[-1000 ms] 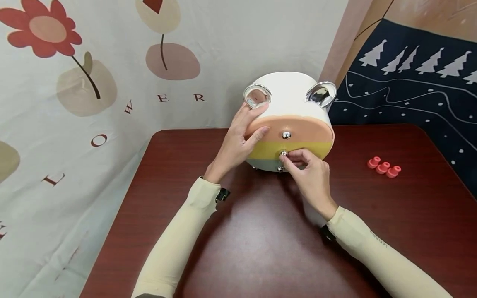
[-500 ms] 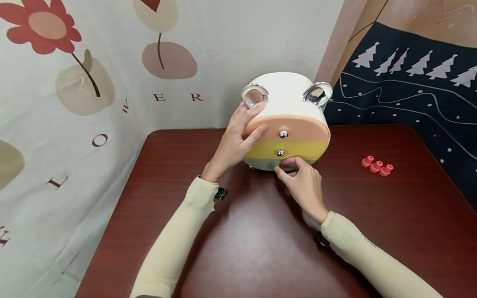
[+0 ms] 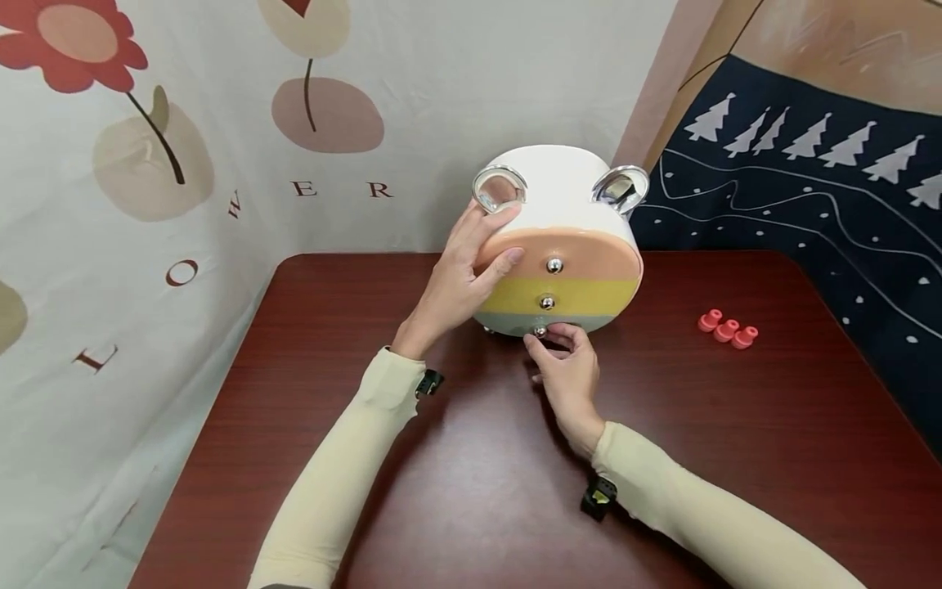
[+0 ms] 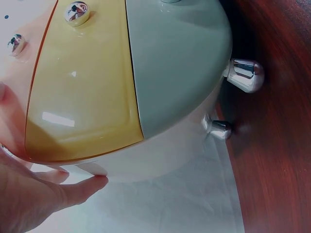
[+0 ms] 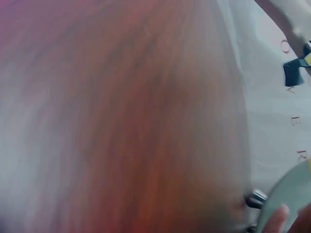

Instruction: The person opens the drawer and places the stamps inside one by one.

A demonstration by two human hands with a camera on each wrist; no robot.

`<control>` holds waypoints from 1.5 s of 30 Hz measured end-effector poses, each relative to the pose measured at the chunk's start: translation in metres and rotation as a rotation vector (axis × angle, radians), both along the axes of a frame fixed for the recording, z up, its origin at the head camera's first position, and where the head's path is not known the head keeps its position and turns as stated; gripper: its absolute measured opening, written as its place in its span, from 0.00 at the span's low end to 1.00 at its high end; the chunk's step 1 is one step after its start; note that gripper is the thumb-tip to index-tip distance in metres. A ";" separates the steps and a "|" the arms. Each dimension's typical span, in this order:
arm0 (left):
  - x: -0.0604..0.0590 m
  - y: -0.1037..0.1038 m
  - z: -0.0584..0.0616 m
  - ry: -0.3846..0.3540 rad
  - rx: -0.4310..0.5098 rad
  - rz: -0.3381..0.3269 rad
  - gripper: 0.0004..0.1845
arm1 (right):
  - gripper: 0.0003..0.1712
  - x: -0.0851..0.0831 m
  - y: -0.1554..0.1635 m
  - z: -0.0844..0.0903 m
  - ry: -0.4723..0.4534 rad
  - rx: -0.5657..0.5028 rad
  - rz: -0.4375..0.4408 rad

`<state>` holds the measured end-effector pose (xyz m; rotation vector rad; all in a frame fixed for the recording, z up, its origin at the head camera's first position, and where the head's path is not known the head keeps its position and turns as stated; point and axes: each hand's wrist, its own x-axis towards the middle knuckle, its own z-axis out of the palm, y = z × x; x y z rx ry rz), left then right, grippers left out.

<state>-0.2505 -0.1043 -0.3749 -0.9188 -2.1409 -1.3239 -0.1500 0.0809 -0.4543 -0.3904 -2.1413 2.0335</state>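
A rounded small drawer box [image 3: 555, 188] stands on the table, white on top, with two silver bell-shaped ears. Its front has an orange drawer [image 3: 596, 249], a yellow drawer [image 4: 82, 92] and a green drawer [image 4: 180, 63], all flush, each with a silver knob. My left hand [image 3: 462, 274] grips the box's left side, thumb on the orange front and fingers along the side below the left ear. At the lowest knob [image 3: 540, 331], my right hand [image 3: 570, 372] pinches with thumb and forefinger. In the right wrist view, only fingertips [image 5: 278, 218] show, beside the green front.
Several short silver feet, such as this foot [image 4: 245, 75], hold the box off the dark red table [image 3: 456, 491]. Three small red pegs [image 3: 726, 330] stand in a row to the right. A printed cloth [image 3: 412, 98] hangs right behind the box.
My right hand has moved down from the middle knob to the lowest knob, its wrist swinging left. My left hand keeps its grip. The drawers look the same.
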 end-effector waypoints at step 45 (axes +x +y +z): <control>0.010 0.003 -0.003 -0.065 -0.001 0.050 0.28 | 0.12 0.063 -0.005 0.001 -0.124 -0.178 -0.098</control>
